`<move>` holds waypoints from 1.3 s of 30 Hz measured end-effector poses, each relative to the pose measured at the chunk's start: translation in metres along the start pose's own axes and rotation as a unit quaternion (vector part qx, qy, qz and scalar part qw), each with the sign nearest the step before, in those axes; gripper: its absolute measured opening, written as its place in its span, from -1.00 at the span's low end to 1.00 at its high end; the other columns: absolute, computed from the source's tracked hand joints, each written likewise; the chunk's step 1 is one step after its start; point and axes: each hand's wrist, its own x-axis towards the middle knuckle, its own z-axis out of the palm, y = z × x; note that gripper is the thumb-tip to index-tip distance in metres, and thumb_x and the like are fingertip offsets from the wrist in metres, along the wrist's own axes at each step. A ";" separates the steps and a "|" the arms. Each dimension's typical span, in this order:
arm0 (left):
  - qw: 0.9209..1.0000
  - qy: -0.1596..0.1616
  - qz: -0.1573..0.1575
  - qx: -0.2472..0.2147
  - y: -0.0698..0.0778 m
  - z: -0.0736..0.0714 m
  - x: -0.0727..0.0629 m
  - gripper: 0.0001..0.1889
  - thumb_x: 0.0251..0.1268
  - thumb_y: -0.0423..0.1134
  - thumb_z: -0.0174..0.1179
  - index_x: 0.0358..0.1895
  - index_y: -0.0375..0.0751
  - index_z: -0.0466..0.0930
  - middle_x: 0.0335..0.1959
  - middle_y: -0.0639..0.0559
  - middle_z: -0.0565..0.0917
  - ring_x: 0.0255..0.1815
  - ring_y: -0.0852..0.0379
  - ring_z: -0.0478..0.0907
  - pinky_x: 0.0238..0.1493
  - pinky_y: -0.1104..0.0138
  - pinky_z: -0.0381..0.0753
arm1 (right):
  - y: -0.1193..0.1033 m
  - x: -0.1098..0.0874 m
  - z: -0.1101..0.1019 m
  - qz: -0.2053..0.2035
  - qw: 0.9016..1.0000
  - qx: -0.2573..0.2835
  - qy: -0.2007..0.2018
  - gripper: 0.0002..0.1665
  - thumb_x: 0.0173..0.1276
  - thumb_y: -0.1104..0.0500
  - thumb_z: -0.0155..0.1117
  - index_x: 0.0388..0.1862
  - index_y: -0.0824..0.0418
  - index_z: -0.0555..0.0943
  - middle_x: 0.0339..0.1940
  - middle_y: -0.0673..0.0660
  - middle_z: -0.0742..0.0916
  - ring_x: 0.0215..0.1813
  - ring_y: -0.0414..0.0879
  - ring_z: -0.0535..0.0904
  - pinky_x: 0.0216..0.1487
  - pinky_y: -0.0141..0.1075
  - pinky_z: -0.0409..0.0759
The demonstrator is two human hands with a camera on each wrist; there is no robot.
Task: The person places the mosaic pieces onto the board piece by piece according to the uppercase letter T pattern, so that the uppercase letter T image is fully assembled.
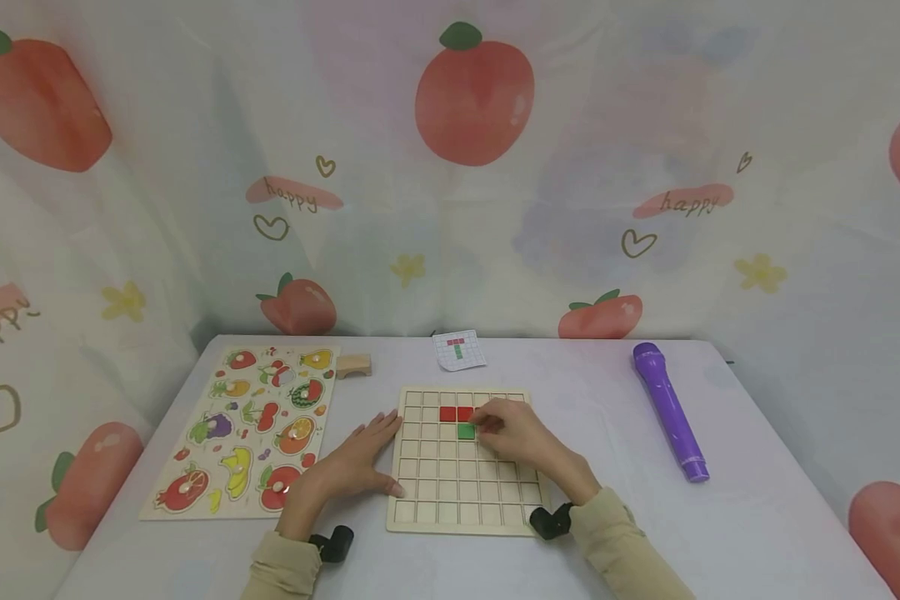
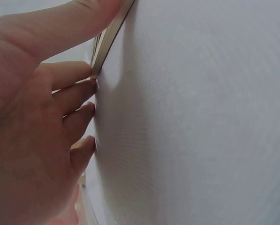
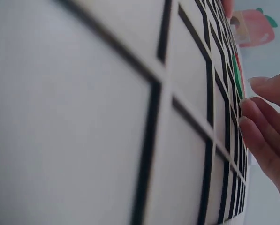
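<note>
A pale wooden grid board (image 1: 420,517) lies on the table. Two red square tiles (image 1: 447,414) sit side by side in one row, with a green square tile (image 1: 466,431) in the row below. My right hand (image 1: 521,433) is over the board, its fingertips right at these tiles and hiding the squares beside them. In the right wrist view, the thumb and fingers (image 3: 266,126) are slightly apart with no tile visible between them. My left hand (image 1: 356,458) lies spread along the board's left edge, and its thumb (image 2: 60,28) rests against the rim.
Behind the board lies a paper card (image 1: 459,351) with a red and green T on a grid. A fruit puzzle board (image 1: 217,454) is on the left, with a wooden arch block (image 1: 355,365) by its corner. On the right lies a purple toy microphone (image 1: 669,412).
</note>
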 end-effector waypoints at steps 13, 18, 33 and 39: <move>1.000 -0.003 0.002 -0.002 -0.001 0.001 0.002 0.13 -0.01 -0.03 0.60 0.63 -0.22 0.14 0.70 -0.11 0.08 0.73 -0.15 -0.10 0.71 -0.09 -0.13 | 0.021 -0.036 -0.025 0.023 0.999 -0.006 0.026 -0.77 0.29 0.33 0.40 -0.07 0.21 0.75 -0.17 0.02 0.79 -0.23 -0.21 0.58 -0.19 -0.36 0.63; 1.000 -0.005 0.004 -0.005 0.000 0.001 0.001 0.12 0.00 -0.04 0.60 0.62 -0.23 0.15 0.70 -0.12 0.07 0.72 -0.17 -0.11 0.71 -0.10 -0.13 | 0.029 -0.050 -0.033 0.043 0.998 -0.019 0.036 -0.75 0.25 0.33 0.45 -0.08 0.20 0.75 -0.22 -0.01 0.77 -0.26 -0.22 0.55 -0.27 -0.39 0.58; 1.000 -0.003 -0.009 -0.012 0.004 -0.002 -0.003 0.12 -0.03 -0.06 0.62 0.62 -0.23 0.17 0.69 -0.12 0.09 0.73 -0.16 -0.10 0.71 -0.10 -0.14 | 0.043 -0.078 -0.050 0.066 0.997 -0.047 0.005 -0.60 0.17 0.17 0.59 -0.02 0.22 0.73 -0.13 0.00 0.77 -0.15 -0.11 0.61 -0.14 -0.31 0.63; 1.000 0.000 -0.011 -0.005 0.004 -0.002 -0.002 0.12 -0.03 -0.07 0.62 0.62 -0.21 0.17 0.69 -0.09 0.10 0.73 -0.13 -0.09 0.72 -0.08 -0.13 | 0.045 -0.082 -0.052 0.067 0.997 -0.038 -0.017 -0.58 0.14 0.15 0.61 -0.03 0.21 0.73 -0.17 -0.02 0.72 -0.18 -0.15 0.57 -0.21 -0.37 0.59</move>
